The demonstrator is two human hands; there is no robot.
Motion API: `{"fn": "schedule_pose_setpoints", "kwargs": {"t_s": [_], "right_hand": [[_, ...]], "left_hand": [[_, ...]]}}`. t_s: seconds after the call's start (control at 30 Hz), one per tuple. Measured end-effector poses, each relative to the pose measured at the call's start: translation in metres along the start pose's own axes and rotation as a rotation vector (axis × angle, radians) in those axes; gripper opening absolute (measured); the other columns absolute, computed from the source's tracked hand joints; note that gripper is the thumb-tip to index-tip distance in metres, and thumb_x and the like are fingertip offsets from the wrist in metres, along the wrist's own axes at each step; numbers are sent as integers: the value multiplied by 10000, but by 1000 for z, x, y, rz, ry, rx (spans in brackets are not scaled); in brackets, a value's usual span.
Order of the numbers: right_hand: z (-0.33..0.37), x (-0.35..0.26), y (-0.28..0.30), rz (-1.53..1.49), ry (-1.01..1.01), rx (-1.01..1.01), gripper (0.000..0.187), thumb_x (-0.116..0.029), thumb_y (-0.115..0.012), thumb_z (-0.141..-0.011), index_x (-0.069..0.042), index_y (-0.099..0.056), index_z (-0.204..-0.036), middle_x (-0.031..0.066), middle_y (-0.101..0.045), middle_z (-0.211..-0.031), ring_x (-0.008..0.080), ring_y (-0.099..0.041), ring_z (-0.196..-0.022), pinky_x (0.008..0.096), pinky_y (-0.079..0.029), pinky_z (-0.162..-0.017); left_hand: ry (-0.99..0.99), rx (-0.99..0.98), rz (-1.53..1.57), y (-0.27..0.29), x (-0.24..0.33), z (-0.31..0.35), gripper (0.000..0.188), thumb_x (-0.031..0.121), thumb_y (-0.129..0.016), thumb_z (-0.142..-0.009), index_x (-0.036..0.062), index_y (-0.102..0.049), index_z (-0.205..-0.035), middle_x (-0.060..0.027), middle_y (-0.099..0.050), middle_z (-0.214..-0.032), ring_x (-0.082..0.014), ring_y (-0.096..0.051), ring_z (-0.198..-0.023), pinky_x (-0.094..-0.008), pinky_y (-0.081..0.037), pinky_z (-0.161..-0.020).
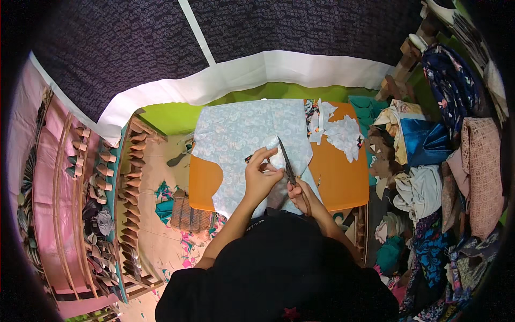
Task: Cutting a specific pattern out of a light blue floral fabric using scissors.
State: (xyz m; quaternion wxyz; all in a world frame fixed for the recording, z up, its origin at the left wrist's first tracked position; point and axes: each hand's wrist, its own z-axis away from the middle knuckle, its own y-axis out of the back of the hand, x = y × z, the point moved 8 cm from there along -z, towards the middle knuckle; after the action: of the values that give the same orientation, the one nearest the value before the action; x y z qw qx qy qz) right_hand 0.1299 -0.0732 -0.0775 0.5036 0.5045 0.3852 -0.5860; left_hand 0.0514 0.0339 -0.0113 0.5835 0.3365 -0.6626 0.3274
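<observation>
My left hand [259,180] pinches a small white piece of fabric [278,158] between thumb and fingers. In my right hand [301,194] is a pair of dark scissors [286,159], blades pointing away from me alongside the white piece. Whether the blades touch it, I cannot tell. Beneath both hands a large pale patterned cloth [244,131] lies spread over an orange table [343,185]. Its left edge has a curved cut-out. White fabric scraps [343,134] lie crumpled at the table's far right.
Shoe lasts [131,201] fill a rack at the left, beside a pink-covered shelf [49,188]. A brown woven piece [190,217] rests on the floor near the table. Piled fabrics [421,190] crowd the right side. Dark patterned cloth [300,29] hangs beyond the table.
</observation>
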Motion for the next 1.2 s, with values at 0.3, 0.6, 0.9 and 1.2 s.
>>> {"fn": "schedule_pose_setpoints", "kwargs": {"t_s": [0.3, 0.6, 0.9, 1.2], "right_hand": [[4, -6, -1, -179, -35, 6, 236, -216, -456, -832, 15, -418, -810, 93, -457, -673, 183, -455, -604, 288, -384, -566], [-1, 26, 1, -293, -171, 38, 191, -166, -453, -826, 18, -423, -787, 82, -447, -646, 164, -449, -616, 292, -382, -560], [2, -1, 6, -164, -13, 69, 201, -181, -469, -821, 4, -413, -768, 39, -426, -636, 140, -423, -599, 269, -362, -541], [4, -12, 8, -23, 112, 67, 318, -305, -459, -830, -1, -429, -740, 68, -447, -630, 161, -455, -590, 281, -370, -544]], "left_hand": [[19, -5, -8, -3, 1, 3, 449, -111, -603, -594, -19, -530, -1028, -143, -348, -1187, -90, -538, -631, -188, -455, -469], [3, -35, -34, -5, 2, 3, 458, -106, -616, -595, -11, -530, -1034, -131, -350, -1189, -72, -522, -620, -173, -451, -487], [51, -58, -26, -8, 2, 7, 473, -104, -619, -587, 12, -539, -1039, -136, -343, -1200, -71, -527, -629, -173, -448, -538], [59, -56, -35, -7, 2, 9, 477, -97, -623, -584, 27, -546, -1038, -151, -332, -1214, -69, -524, -640, -174, -443, -555]]}}
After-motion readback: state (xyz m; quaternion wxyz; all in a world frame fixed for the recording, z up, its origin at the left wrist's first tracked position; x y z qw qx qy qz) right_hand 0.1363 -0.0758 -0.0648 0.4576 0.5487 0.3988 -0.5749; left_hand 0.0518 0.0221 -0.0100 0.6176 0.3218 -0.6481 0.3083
